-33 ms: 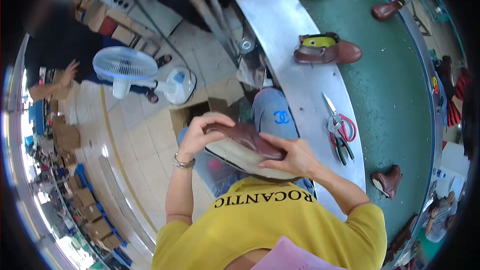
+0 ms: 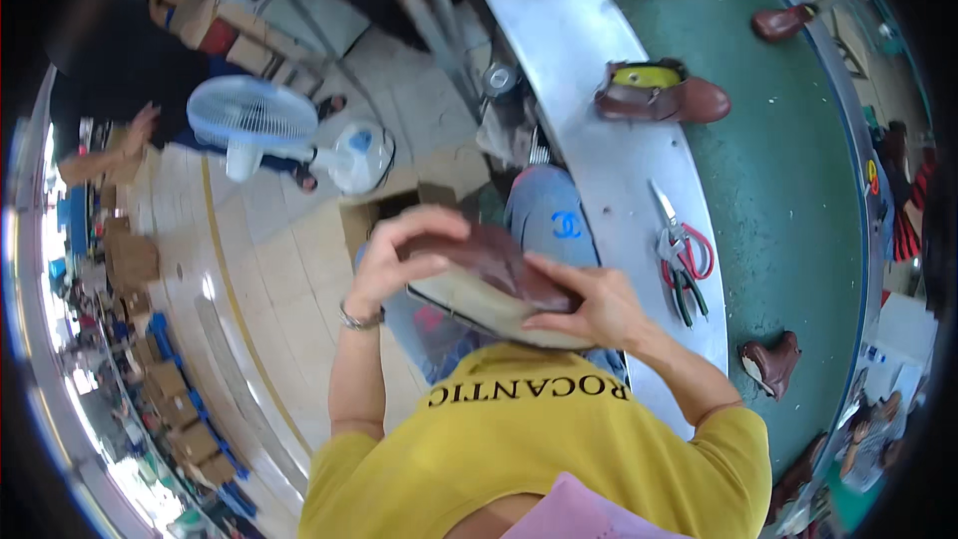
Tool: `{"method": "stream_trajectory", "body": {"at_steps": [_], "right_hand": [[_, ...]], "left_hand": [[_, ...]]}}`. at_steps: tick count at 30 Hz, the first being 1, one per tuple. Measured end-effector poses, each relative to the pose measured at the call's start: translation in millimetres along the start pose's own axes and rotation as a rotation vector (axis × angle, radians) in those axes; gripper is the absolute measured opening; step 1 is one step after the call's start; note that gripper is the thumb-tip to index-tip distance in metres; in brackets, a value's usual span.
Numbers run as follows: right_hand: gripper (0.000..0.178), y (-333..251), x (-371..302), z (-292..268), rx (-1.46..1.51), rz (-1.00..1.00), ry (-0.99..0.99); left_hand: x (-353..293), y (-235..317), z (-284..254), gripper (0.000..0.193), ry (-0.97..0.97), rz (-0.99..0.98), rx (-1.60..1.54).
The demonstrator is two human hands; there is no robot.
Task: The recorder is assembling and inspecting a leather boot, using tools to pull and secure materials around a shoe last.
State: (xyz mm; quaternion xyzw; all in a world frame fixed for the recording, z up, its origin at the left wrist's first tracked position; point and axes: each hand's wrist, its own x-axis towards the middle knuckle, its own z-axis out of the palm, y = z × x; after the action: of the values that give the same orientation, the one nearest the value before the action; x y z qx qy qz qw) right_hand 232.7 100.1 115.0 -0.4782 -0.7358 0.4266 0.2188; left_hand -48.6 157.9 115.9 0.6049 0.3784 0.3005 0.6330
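Over my lap I hold a brown leather shoe (image 2: 489,265) tilted, its pale sole (image 2: 469,301) facing toward me. My left hand (image 2: 409,250), a little blurred, is wrapped round one end, with the thumb across the side near the sole. My right hand (image 2: 594,304) grips the other end, thumb against the sole and fingers on the upper. To the right, on the metal bench edge (image 2: 639,180), lie scissors with red handles (image 2: 694,252) and green-handled pliers (image 2: 687,294).
Brown ankle boots (image 2: 664,95) stand along the green belt (image 2: 778,190); a smaller boot (image 2: 770,361) lies nearer on it. An open cardboard box (image 2: 354,225) is beyond my knees. Left of it stand a fan (image 2: 254,115) and another person (image 2: 125,70).
My left thumb now shows across the shoe's side, where it was hidden before. The shoe has turned slightly in my hands. My right hand keeps its hold.
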Motion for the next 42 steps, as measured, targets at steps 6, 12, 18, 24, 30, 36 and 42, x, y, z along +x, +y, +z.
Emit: {"method": "stream_trajectory", "body": {"at_steps": [6,12,18,24,30,36,42], "right_hand": [[0.065,-11,9,-48,-0.688,-0.495,0.376],[0.057,-15,21,-47,-0.702,-0.609,0.433],[0.053,-15,24,-41,-0.744,-0.69,0.527],[0.052,-20,30,-45,-0.777,-0.768,0.567],[0.052,-18,27,-41,-0.791,-0.782,0.64],[0.064,-16,14,-34,-0.711,-0.663,0.602],[0.068,-11,-1,-16,-0.483,-0.477,0.555]], "left_hand": [[0,48,24,0.079,0.498,0.151,-0.25],[-5,60,43,0.063,0.509,0.106,-0.14],[-14,54,46,0.051,0.567,0.196,-0.085],[-15,63,53,0.048,0.625,0.22,-0.089],[-16,47,57,0.044,0.736,0.353,0.137],[-10,61,60,0.032,0.68,0.224,-0.192],[-14,56,49,0.046,0.58,0.227,-0.357]]}}
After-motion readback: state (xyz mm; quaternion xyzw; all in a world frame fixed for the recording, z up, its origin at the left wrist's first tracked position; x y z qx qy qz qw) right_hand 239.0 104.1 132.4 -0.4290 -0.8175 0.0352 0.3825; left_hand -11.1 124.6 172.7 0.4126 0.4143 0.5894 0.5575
